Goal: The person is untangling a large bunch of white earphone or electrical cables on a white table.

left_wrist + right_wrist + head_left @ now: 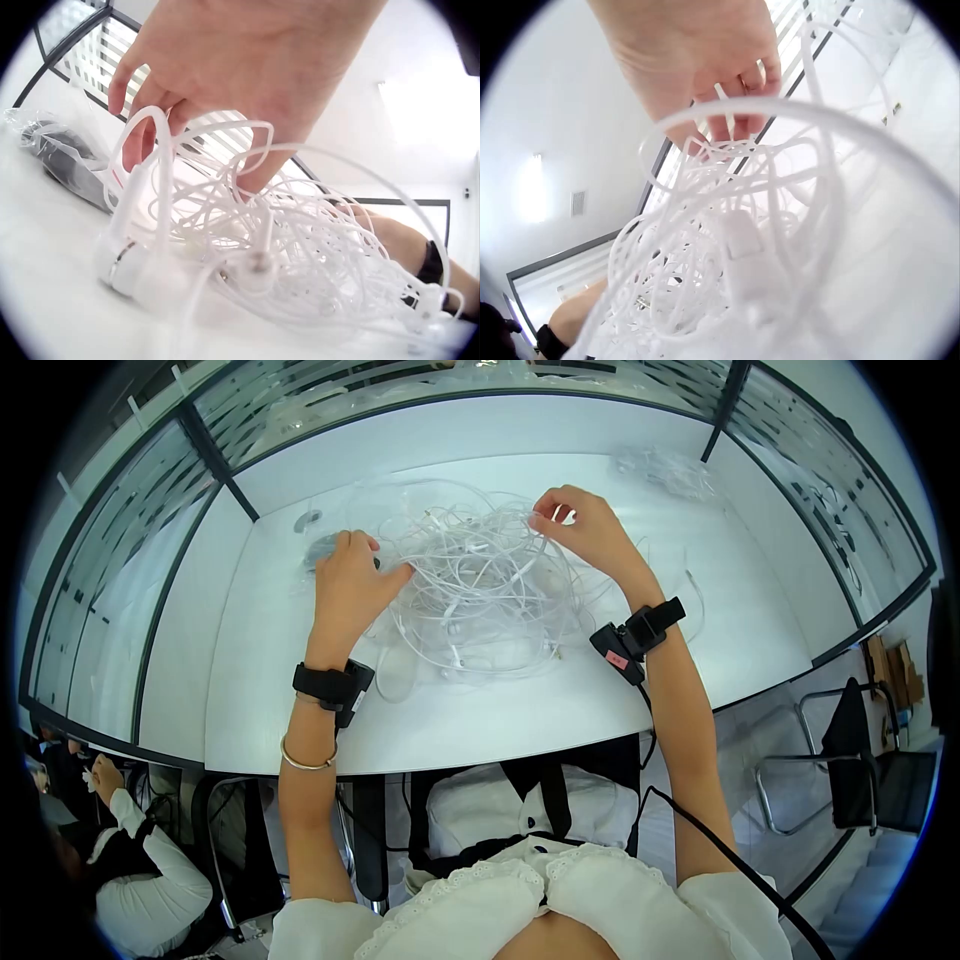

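A tangled heap of white earphone cables (470, 575) covers the middle of the table. White earbuds (124, 266) show at its near side in the left wrist view. My left hand (350, 580) is over the heap's left edge, fingers loosely bent and apart, the thumb reaching down among the cables. At the far right of the heap, my right hand (590, 535) pinches a white cable (720, 150) between thumb and fingertips. A white plug-like block (742, 236) hangs among the strands in the right wrist view.
A grey item in a clear plastic bag (322, 550) lies left of the heap, beside the left hand. Crumpled clear plastic (665, 470) sits at the back right. Low white partitions (480, 435) enclose the table, whose curved front edge (480, 755) is close to the body.
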Available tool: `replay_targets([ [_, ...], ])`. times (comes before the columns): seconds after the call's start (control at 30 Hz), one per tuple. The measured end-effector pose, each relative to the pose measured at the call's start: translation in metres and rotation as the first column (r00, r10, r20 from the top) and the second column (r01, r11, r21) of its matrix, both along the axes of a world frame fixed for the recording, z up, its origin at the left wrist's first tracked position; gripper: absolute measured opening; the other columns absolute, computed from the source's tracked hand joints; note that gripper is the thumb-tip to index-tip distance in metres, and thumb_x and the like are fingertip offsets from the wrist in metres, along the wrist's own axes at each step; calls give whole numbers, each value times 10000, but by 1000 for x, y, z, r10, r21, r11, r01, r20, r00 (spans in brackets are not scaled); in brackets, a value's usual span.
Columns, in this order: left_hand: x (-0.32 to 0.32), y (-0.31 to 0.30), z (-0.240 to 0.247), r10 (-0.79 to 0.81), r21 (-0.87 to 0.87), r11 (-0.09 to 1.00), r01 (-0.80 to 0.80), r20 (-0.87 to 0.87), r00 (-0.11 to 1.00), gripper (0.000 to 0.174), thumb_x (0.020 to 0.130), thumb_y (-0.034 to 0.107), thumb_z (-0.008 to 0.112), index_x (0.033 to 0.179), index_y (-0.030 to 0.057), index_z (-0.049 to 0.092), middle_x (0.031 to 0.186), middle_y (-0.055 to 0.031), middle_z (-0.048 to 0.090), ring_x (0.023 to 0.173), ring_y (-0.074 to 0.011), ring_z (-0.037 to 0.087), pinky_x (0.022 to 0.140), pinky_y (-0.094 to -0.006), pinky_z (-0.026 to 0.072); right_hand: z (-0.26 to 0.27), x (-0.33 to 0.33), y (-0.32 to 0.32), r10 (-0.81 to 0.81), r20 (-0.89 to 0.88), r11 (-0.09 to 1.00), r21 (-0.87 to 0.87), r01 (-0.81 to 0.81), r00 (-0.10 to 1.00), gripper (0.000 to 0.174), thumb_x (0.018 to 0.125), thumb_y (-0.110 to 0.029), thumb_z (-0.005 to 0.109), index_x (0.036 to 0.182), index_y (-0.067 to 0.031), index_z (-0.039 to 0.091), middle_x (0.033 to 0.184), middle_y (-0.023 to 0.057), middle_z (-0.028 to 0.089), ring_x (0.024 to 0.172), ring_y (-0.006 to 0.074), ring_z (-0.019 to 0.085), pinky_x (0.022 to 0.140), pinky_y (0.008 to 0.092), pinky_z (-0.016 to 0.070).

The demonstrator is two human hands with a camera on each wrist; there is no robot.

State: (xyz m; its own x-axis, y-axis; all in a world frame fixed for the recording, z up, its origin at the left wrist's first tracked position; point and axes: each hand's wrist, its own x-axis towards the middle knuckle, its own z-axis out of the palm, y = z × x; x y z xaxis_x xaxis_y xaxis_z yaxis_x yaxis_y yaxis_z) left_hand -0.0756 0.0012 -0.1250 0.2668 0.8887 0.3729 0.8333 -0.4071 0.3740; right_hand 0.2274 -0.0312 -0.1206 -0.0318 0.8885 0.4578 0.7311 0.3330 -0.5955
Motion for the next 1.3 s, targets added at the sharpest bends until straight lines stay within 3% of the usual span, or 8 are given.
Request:
replay_targets([
  [0.2,-2,-6,20,-72,-204,978,46,-122,990,450,698,410,768,944,80,587,1129,-156,574,1067,-305,549,894,-430,380,20,-12,-6,92,-193,977,205,-52,977,236,828,-291,702,873,-63,663,847,15,663,823,149,596,811,328,449],
  [0.3,-14,1,16,-314,-9,949,316,76,946,425,718,412,766,940,102,578,1264,-177,545,1227,-315,492,1008,-422,340,27,-13,-6,170,-315,973,207,-107,934,246,841,-303,698,887,-64,659,823,7,666,815,119,600,827,320,435],
  [0.5,-25,4,56,-286,-76,901,427,637,716,343,775,332,749,991,116,592,1337,-157,508,1333,-311,399,1082,-409,279,51,-28,-20,169,-410,976,194,-96,897,247,850,-283,706,924,-51,665,640,-22,571,675,70,569,766,258,434],
  [0.67,-13,11,62,-176,476,879,30,265,948,294,837,283,694,1072,118,634,1164,-115,602,1131,-212,528,987,-394,362,67,-47,-21,276,-372,939,300,-167,886,195,857,-239,709,937,-62,681,634,-23,537,612,66,536,668,251,437],
  [0.77,20,-10,83,-411,237,912,336,546,730,254,838,221,690,1053,94,640,1100,-94,633,1076,-177,566,958,-380,396,78,-57,-21,325,-286,915,336,-223,902,167,852,-203,706,960,-77,691,677,-7,573,673,93,535,691,271,440],
  [0.87,45,-22,88,-571,259,807,531,574,587,175,850,139,666,999,51,646,952,-72,669,930,-141,625,872,-327,453,87,-67,-22,359,-158,891,353,-287,920,180,827,-183,713,965,-70,695,763,19,640,773,138,529,749,292,433],
  [1.0,44,-24,73,-506,226,851,474,590,629,81,867,65,617,899,-7,635,740,-47,658,721,-127,645,728,-252,486,76,-68,-21,353,-131,883,374,-284,926,122,841,-149,685,910,-52,713,796,33,676,759,137,549,743,296,452],
  [1.3,21,-11,44,-351,49,874,483,753,557,129,920,49,538,989,3,638,817,-85,702,784,-134,672,713,-238,495,57,-38,-29,340,-332,939,161,-303,880,168,883,-158,640,902,-7,711,807,42,691,772,130,616,759,273,468],
])
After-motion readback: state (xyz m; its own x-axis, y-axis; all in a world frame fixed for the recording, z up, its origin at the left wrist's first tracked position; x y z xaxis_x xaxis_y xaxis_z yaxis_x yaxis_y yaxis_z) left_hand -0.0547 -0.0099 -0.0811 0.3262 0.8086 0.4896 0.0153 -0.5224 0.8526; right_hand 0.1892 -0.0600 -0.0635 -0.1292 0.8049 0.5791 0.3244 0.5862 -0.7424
